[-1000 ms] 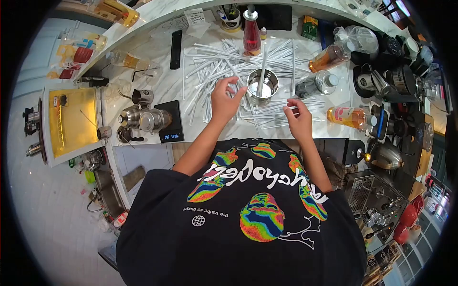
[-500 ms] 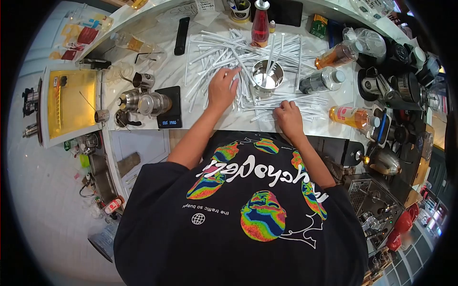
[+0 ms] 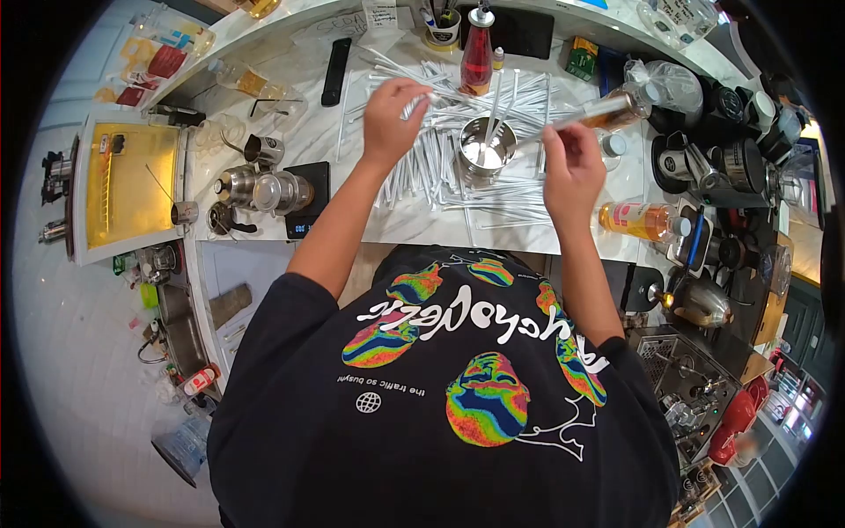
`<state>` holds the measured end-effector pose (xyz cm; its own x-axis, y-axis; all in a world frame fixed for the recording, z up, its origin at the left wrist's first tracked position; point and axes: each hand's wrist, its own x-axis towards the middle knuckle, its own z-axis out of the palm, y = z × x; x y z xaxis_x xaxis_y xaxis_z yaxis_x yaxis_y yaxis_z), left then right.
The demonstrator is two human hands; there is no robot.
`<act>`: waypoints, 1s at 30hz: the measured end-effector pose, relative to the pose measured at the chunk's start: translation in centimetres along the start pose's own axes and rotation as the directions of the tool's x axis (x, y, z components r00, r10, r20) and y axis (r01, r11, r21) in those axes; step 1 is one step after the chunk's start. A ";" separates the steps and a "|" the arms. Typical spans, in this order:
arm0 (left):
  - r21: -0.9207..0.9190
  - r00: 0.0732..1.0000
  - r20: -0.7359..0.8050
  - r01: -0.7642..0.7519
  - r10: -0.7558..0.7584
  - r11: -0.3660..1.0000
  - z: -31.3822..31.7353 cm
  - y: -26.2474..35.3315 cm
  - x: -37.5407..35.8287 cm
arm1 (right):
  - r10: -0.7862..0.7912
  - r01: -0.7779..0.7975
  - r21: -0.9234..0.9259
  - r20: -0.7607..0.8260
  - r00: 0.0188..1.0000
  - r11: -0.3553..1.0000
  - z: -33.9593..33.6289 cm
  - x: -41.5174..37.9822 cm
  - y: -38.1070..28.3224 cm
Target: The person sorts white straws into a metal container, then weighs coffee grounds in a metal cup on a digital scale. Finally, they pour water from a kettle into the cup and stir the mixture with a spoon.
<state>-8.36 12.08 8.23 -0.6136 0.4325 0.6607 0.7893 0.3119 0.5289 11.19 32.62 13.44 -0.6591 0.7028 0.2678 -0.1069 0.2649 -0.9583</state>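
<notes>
Many white wrapped straws (image 3: pixel 422 167) lie spread over the marble counter around a steel cup (image 3: pixel 487 147), which has a few straws standing in it. Above the straws at the left, my left hand (image 3: pixel 394 119) is raised with its fingers bent; whether a straw is between the fingertips is hard to make out. My right hand (image 3: pixel 574 172) is lifted to the right of the cup and pinches a straw (image 3: pixel 588 114) that is blurred by motion. A bottle of red liquid (image 3: pixel 476 62) stands behind the cup.
A black scale (image 3: pixel 308 198) with a metal-lidded server is at the left, near kettles and a small pitcher (image 3: pixel 264 150). Amber bottles (image 3: pixel 640 219) lie or stand at the right. A black remote-like object (image 3: pixel 335 70) lies at the back left.
My right hand has risen from the straws near the counter's front edge and now holds a straw up. My left hand has moved up and slightly left.
</notes>
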 end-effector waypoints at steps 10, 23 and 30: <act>-0.246 0.967 0.051 0.254 -0.250 0.935 -2.5 8.1 3.0 | 0.256 -0.234 -0.182 0.110 0.960 0.955 -0.1 -2.4 6.6; -0.111 0.835 0.224 0.535 -0.503 0.838 2.1 3.9 -7.0 | 0.187 0.045 -0.526 0.379 0.906 0.850 -5.6 -8.6 10.9; 0.131 0.872 0.367 0.295 -0.322 0.947 2.2 1.2 -12.9 | 0.050 0.388 -0.655 0.545 0.837 0.648 -2.6 -8.0 12.6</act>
<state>0.56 8.78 -0.84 -0.7814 0.5875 0.2103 0.5694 0.5333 0.6256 17.06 32.03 -0.55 -0.9626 0.2416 0.1223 0.1626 0.8769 -0.4524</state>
